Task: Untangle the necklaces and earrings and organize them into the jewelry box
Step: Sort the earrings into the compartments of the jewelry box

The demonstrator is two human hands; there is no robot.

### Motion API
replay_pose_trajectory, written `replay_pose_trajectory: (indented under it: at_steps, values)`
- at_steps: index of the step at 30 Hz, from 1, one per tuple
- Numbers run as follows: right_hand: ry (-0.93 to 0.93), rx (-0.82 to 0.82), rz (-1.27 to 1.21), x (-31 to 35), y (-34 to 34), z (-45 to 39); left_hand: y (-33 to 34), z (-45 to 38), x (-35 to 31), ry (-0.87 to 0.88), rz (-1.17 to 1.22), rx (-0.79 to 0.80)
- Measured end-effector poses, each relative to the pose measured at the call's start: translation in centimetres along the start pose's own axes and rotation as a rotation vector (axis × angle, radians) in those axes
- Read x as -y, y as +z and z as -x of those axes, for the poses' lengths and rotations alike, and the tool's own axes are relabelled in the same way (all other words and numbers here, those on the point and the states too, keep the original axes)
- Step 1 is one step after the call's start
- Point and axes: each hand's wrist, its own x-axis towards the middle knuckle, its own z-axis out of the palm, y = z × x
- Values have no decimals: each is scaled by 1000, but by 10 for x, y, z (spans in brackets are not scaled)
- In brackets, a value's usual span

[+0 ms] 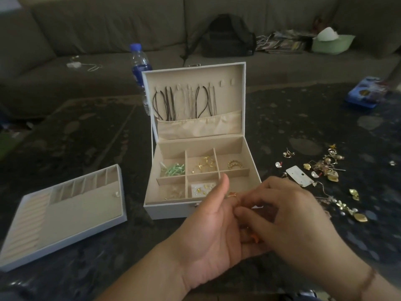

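**Small gold piece worked between both hands in front of the box**

A small gold earring (231,194) sits between the two hands, just in front of the jewelry box's (173,211) front wall. The right hand (288,216) has its fingertips curled in and seems to pinch the piece or something hooked to it; the exact contact is too small to tell. The left hand (213,231) lies palm-up beneath, thumb raised, fingers bent under the right hand's fingers, apparently cradling the same piece. An orange speck shows lower down between the fingers; what it is I cannot tell.

The box stands open near the middle of the table (76,135). Necklaces (184,101) already hang from the hooks in the lid, above a cloth pocket. In the back row of compartments lie a green item (173,169), gold hoops (205,165) and a gold ring-like piece (233,164); the front row holds pale pieces and a small card of studs (202,189). The front-right compartment looks free.

Toward the right edge lies the unsorted pile of earrings (327,168), with a white card (300,175) and a strand of gold leaves (347,208) nearer the front. The lift-out tray (65,205) rests near the front-left corner.

To do this step well, I judge it best to keep the left hand steady as a support and let the right fingertips tease hooks apart gently instead of pulling, staying low over the box so a dropped piece lands inside, then set each freed earring with its match.

Beyond the table's far edge stand a water bottle (140,61) and a sofa with a black backpack (227,36).
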Motion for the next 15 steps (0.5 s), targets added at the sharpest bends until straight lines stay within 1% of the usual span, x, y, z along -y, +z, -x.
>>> replay_pose_trajectory:
  at_steps: [4, 8, 12, 15]
  values:
    - [20, 57, -58, 3, 2, 0, -1, 2, 4, 21, -14, -10]
    - [10, 79, -79, 4, 5, 0, 0, 6, 6, 35, -51, -13]
    - [-4, 104, -108, 2, 7, -2, -2, 6, 2, 25, -29, 26]
    - [15, 113, -179, 5, 7, -7, -2, 5, -4, 71, -104, 0]
